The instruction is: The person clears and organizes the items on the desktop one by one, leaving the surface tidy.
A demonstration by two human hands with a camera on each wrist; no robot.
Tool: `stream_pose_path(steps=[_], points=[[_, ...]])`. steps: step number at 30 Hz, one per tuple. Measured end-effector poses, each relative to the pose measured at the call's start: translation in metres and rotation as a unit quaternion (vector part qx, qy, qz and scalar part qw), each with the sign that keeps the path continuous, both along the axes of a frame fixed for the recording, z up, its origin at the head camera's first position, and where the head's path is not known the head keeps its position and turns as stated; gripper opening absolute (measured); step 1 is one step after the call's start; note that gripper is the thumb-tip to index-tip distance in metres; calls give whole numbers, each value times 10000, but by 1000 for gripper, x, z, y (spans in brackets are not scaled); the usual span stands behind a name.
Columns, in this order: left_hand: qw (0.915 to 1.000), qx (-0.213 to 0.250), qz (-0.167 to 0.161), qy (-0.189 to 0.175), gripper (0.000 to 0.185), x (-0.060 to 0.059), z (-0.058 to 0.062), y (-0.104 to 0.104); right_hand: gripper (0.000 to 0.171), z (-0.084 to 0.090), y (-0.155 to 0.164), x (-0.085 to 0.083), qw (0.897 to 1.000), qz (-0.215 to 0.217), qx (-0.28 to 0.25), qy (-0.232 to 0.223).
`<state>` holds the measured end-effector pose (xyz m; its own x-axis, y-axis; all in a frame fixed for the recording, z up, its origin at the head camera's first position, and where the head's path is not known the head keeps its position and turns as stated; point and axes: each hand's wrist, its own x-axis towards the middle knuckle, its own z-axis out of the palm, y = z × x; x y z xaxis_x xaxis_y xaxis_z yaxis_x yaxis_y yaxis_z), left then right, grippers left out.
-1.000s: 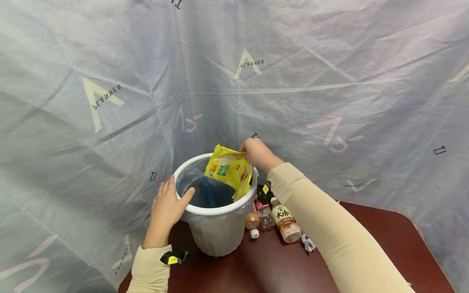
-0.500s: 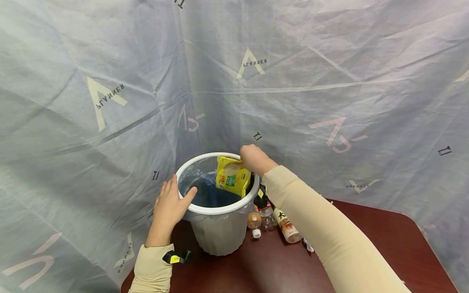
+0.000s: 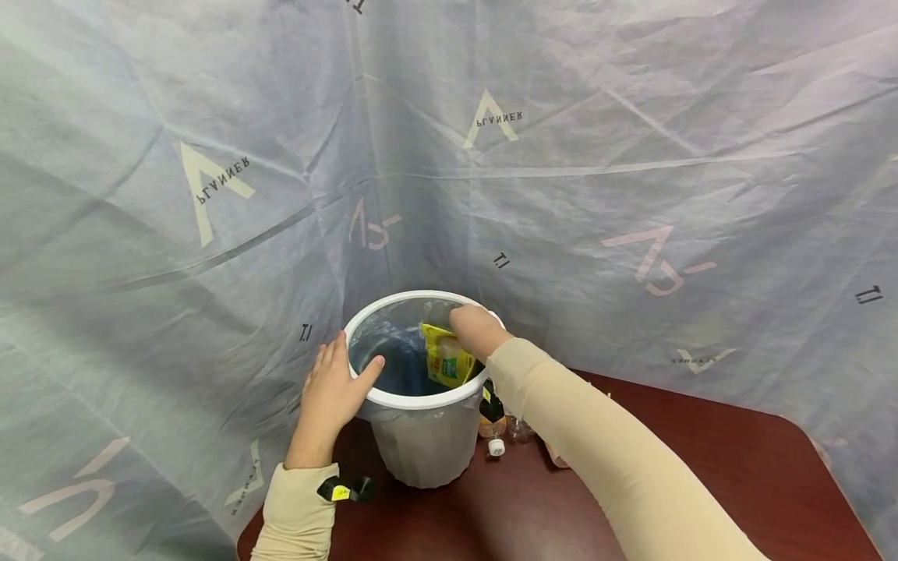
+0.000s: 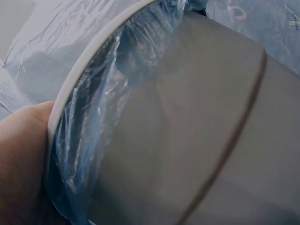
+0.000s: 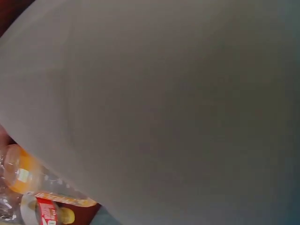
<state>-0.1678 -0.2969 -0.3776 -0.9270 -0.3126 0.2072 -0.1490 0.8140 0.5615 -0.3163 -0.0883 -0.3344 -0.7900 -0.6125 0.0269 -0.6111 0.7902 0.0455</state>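
Dipping crumpled yellow packet (image 3: 447, 360) into bin (image 3: 421, 444)

Left hand (image 4: 21, 159) against white rim of grey bin (image 4: 197, 140); blue liner (image 4: 89, 140) under rim.

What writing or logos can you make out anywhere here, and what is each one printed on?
"PLANNER", mirrored, beside a pale V mark: printed on the grey backdrop sheet.
"T.I", small black marks: also on the sheet.
Yellow packet gripped by the right hand inside the bin: print too blurred to read.
Bottle labels beside the bin: too small to read.
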Motion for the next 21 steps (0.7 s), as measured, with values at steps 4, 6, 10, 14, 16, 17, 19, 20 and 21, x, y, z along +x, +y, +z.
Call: stream_pose_path(steps=[4, 6, 10, 14, 16, 17, 19, 20, 21], points=[[10000, 9, -14, 50, 97, 0, 1, 3, 11, -4, -1, 2, 9996, 104, 220, 161], [10000, 16, -21, 70, 97, -1, 1, 4, 11, -5, -2, 1, 9993, 113, 281, 225], [10000, 16, -24, 63, 97, -1, 2, 5, 16, -6, -2, -1, 9995, 36, 238, 190], [10000, 17, -26, 58, 96, 0, 2, 4, 13, -3, -3, -3, 9997, -12, 154, 206], [10000, 11, -18, 91, 97, 1, 2, 4, 13, 0, -3, -4, 9997, -46, 30, 226], [9999, 15, -24, 101, 96, 1, 1, 3, 14, 2, -3, -4, 9997, -65, -31, 221], [9999, 25, -44, 117, 97, 1, 0, 2, 16, 6, -1, -7, 9993, -70, -283, 216], [9999, 29, -51, 113, 98, 1, -1, 1, 18, 9, 0, -8, 9987, -77, -474, 149], [9999, 41, -59, 105, 97, 1, -1, 0, 19, 12, 2, -9, 9976, -63, -679, 66]])
